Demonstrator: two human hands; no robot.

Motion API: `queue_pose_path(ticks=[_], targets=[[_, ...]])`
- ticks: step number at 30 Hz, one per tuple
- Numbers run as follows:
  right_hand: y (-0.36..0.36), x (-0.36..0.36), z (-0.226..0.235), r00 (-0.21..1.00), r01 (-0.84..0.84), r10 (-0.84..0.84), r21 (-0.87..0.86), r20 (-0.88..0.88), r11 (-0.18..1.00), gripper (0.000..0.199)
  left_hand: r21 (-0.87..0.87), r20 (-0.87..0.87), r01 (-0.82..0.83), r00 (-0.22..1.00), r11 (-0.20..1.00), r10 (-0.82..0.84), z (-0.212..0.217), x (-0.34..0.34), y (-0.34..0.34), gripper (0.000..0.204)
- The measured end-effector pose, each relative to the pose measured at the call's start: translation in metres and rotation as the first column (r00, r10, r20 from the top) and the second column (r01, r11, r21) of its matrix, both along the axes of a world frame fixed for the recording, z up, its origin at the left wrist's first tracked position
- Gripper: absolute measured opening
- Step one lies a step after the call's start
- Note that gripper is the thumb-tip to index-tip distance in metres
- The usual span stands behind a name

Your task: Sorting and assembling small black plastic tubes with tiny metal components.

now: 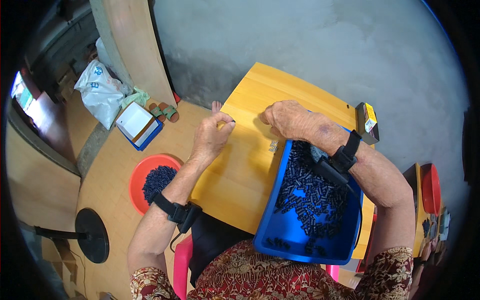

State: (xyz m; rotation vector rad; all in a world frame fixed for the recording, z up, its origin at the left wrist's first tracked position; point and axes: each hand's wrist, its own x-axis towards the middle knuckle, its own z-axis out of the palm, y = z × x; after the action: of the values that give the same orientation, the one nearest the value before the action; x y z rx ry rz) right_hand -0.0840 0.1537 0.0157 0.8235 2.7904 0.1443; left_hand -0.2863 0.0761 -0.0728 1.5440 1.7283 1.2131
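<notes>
Above the left edge of the yellow wooden table (235,185), my left hand (212,134) is closed in a pinch. A small dark piece (233,121) shows at its fingertips, too small to name. My right hand (287,119) is bent over the table a short way to the right, its fingers drawn together; anything in them is hidden. Just below that hand lie a few small silvery metal parts (273,146). A blue plastic tray (270,227) sits at the table's right side under my right forearm, holding a heap of small black ribbed tubes (315,195).
On the floor to the left, an orange-red basin (136,187) holds more small dark pieces. A small box (369,122) stands at the table's right edge by the grey wall. Green slippers (170,112), a white carton (134,122) and a white sack (102,92) lie farther left.
</notes>
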Motion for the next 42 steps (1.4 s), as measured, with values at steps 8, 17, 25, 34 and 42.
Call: queue_pose_path(ticks=[8, 17, 25, 34, 42], targets=[[-0.002, 0.001, -0.002, 0.967, 0.203, -0.160, -0.219, 0.199, 0.954, 0.032, -0.128, -0.126, 0.132, 0.981, 0.983, -0.148, -0.008, 0.011, 0.010, 0.021], [0.004, 0.016, -0.033, 0.978, 0.199, -0.164, -0.351, 0.126, 0.915, 0.048, -0.097, -0.119, 0.139, 0.981, 0.986, -0.150, -0.015, 0.008, 0.011, 0.022], [0.014, 0.019, -0.049, 0.974, 0.198, -0.225, -0.458, -0.005, 0.867, 0.034, -0.044, 0.180, 0.003, 0.984, 0.999, 0.005, -0.025, -0.009, 0.010, 0.020], [0.025, 0.025, -0.038, 0.954, 0.210, -0.270, -0.345, -0.134, 0.915, 0.030, -0.103, -0.175, 0.237, 0.952, 0.966, -0.252, -0.004, 0.014, -0.020, 0.020], [0.009, 0.027, -0.022, 0.950, 0.304, -0.306, -0.435, 0.069, 0.847, 0.033, 0.170, -0.622, 0.374, 0.758, 0.912, -0.194, -0.023, 0.011, 0.043, 0.045]])
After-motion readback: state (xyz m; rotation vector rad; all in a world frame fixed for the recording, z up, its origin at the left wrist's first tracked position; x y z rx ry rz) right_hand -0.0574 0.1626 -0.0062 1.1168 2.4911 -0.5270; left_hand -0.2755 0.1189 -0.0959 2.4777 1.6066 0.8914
